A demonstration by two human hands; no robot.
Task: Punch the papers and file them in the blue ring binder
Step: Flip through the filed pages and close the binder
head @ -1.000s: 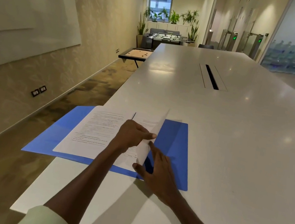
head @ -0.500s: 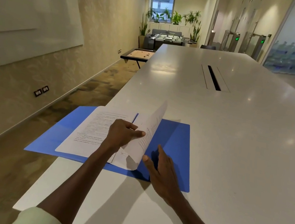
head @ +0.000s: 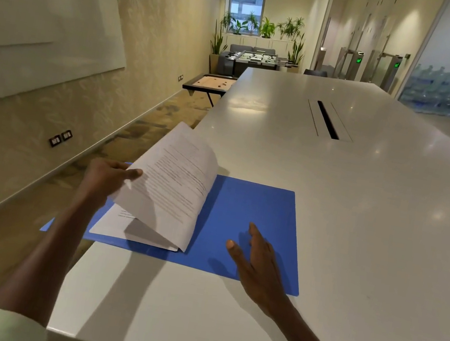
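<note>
A white tabletop (head: pixel 344 221) carries the open blue ring binder (head: pixel 244 222) at its near-left edge. Printed papers (head: pixel 175 188) lie on the binder, top sheets lifted, pinched by the left hand (head: pixel 107 176). The right hand (head: pixel 258 263) hovers flat, fingers (head: pixel 234 248) released.

The left hand (head: pixel 110 177) pinches a lifted sheaf of papers (head: pixel 175 188) at nine o'clock of the open blue binder (head: pixel 252 214). At its five o'clock edge, the right hand (head: pixel 258 262) lies with fingers straight on the cover, on a white table (head: pixel 358 224).
</note>
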